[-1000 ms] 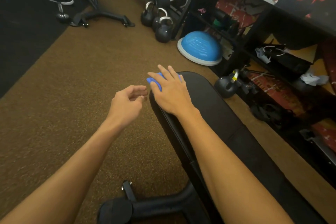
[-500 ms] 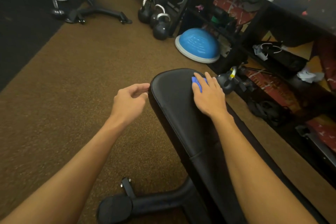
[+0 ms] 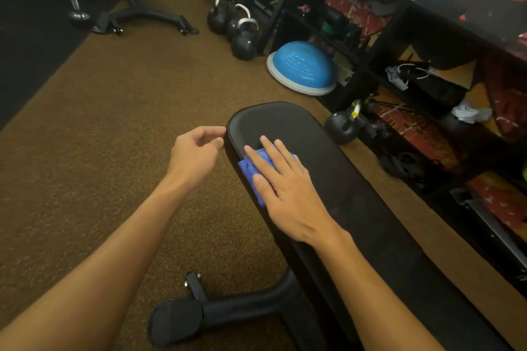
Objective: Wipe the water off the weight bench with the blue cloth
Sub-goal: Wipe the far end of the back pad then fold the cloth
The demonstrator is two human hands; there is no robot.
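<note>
The black padded weight bench (image 3: 328,157) runs from the lower right toward the middle of the view, its rounded end farthest from me. A folded blue cloth (image 3: 251,172) lies on the pad's left side near that end. My right hand (image 3: 282,191) presses flat on the cloth with straight fingers, covering most of it. My left hand (image 3: 194,154) hovers just left of the bench edge, fingers loosely curled, holding nothing. No water shows on the dark pad.
The bench's black foot (image 3: 216,316) sticks out at the bottom. A kettlebell (image 3: 342,127) sits right of the bench end, a blue balance dome (image 3: 302,67) beyond it. More kettlebells (image 3: 242,34), a dumbbell rack and dark shelving (image 3: 399,71) line the right. Brown floor lies left.
My right hand slid the cloth from the pad's left edge to its right edge, then back to the left side and slightly nearer me. The left hand stayed beside the bench.
</note>
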